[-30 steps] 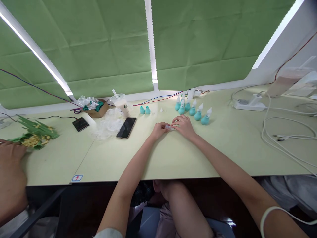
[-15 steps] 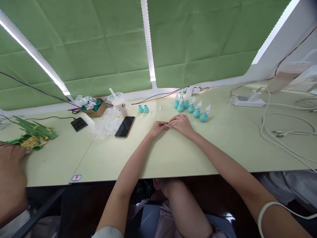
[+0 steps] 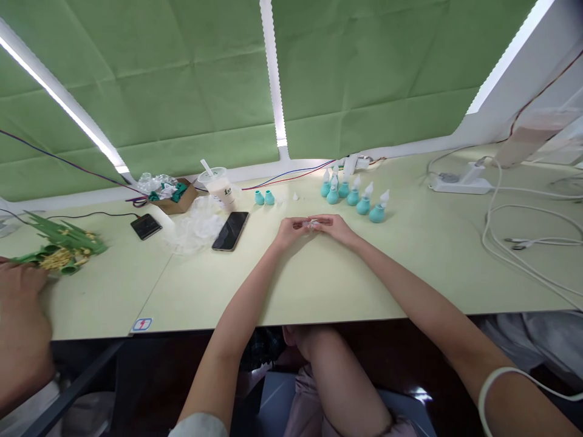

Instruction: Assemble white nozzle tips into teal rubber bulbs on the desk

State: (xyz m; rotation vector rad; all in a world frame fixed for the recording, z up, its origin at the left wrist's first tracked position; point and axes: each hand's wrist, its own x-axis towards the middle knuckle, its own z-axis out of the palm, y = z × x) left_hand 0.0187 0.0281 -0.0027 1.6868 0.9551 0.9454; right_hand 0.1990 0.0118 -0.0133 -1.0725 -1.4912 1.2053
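My left hand (image 3: pixel 291 230) and my right hand (image 3: pixel 334 227) meet above the table, fingertips pinched from both sides on a small whitish clear piece (image 3: pixel 312 224). The fingers cover much of it, so its exact kind is unclear. Just beyond my right hand stand several teal squeeze bulbs with clear pointed tips (image 3: pixel 377 212), like nasal aspirators. Two teal bulbs without tips (image 3: pixel 269 198) are farther back to the left. A tiny white cone-shaped piece (image 3: pixel 296 196) lies between the two groups.
Left of my hands lie a phone (image 3: pixel 231 231), crumpled clear plastic (image 3: pixel 195 227), a drink cup (image 3: pixel 219 188) and a small cardboard box (image 3: pixel 175 205). Another person's hand (image 3: pixel 20 282) is beside green plastic stems (image 3: pixel 68 246). White cables (image 3: pixel 496 243) and a power strip (image 3: pixel 460 182) occupy the right.
My fingers have shifted around the small piece, which shows more clearly between them. My right hand has turned and its fingers lie lower. The bulbs have stayed in place.
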